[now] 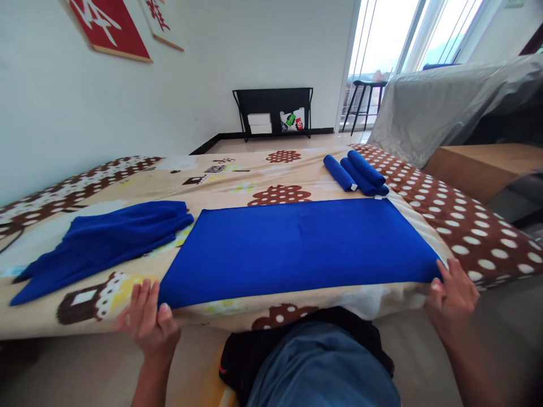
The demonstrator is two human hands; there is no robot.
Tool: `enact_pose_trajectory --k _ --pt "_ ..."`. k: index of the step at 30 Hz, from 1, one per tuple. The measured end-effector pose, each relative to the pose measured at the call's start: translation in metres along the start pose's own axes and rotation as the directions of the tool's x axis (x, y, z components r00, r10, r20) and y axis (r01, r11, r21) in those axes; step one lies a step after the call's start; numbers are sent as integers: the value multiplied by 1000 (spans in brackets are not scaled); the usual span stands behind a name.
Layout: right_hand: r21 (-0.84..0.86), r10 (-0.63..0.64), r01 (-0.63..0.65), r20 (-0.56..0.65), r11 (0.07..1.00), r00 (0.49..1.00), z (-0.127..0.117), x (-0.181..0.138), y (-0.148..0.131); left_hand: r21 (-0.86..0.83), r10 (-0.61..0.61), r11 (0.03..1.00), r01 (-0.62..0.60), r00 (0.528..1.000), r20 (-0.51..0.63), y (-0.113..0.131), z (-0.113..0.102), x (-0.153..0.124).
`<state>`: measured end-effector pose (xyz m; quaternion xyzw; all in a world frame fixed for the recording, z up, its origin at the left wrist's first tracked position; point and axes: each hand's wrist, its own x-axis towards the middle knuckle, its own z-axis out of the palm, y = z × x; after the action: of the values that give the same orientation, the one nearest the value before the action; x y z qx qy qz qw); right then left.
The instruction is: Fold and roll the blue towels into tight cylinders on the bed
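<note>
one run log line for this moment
left hand: touches flat blue towel, near left corner | right hand: grips near right corner | rolled towels: far right

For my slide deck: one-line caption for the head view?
Left hand and right hand hold the near corners of a flat blue towel on a patterned bed, rolled towels beyond.

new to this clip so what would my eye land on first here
A bright blue towel spread flat on the spotted bed cover, the left hand and right hand at its near corners. Behind it on the right lie three rolled blue towels; a crumpled blue towel lies to its left.
</note>
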<state>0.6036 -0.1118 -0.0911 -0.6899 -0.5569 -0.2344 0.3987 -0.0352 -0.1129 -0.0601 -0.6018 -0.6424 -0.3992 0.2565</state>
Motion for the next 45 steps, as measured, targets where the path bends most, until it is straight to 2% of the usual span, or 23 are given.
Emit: enact_pose_trajectory --k 2,4,6,7,9,11,14,17,19,21,25,27,29,31,33,35,37,38,39,40,42,44,45 --pt "113 -78 79 -14 990 997 -9 13 -33 -101 72 992 -72 997 -5 37 -6 19" --pt "273 -222 194 75 942 972 -12 29 -79 -236 221 953 -191 969 108 87 -6 40" --pt "390 -377 291 166 873 911 -7 43 -131 -341 376 898 -277 887 270 142 3 57" --pt "424 -451 334 212 842 867 -2 47 -158 -375 443 874 -310 826 349 168 10 63" --pt "458 -542 379 304 804 783 9 48 -203 -397 482 863 -313 744 462 213 27 65" --pt "462 -549 365 366 808 752 22 41 -234 -407 484 865 -294 707 516 243 43 59" --pt "442 -506 317 421 839 752 34 25 -248 -395 459 878 -271 715 528 258 56 45" --pt "400 -468 302 428 865 773 35 16 -238 -360 444 889 -281 719 535 245 53 39" --pt "365 -437 293 420 884 795 32 16 -222 -317 427 902 -294 721 545 225 47 39" --pt "316 -400 284 410 905 820 29 19 -198 -250 381 924 -289 749 542 198 40 40" --pt "186 -255 202 328 962 910 25 27 -116 -96 198 980 -173 853 483 118 23 37" --pt "142 -146 110 270 984 952 24 29 -65 -22 68 998 -65 892 448 73 13 34" --pt "135 -27 -5 230 991 973 23 31 -17 41 -59 998 46 915 400 33 4 32" --pt "129 84 -116 229 985 970 19 34 16 99 -167 985 141 928 334 9 -3 33" --pt "94 136 -161 223 982 965 13 42 26 149 -225 970 191 940 256 6 -9 41" --pt "84 93 -111 197 990 976 5 56 8 150 -185 977 154 956 226 28 -12 54" --pt "153 -40 9 200 988 979 0 71 -37 64 -39 998 22 956 291 72 -10 70" --pt "222 -133 80 237 972 962 0 78 -67 -13 57 998 -56 936 347 100 -6 78" --pt "294 -232 143 294 945 927 2 83 -100 -90 157 987 -131 901 405 130 0 84" --pt "363 -341 210 346 908 874 5 85 -134 -166 252 967 -195 844 473 161 8 88" --pt "452 -503 304 430 839 750 18 83 -198 -282 371 926 -251 742 558 218 31 92" --pt "465 -564 345 504 815 654 35 76 -241 -314 390 919 -238 666 636 256 56 93" --pt "462 -570 351 527 815 630 42 72 -252 -315 384 922 -224 632 674 263 67 92"
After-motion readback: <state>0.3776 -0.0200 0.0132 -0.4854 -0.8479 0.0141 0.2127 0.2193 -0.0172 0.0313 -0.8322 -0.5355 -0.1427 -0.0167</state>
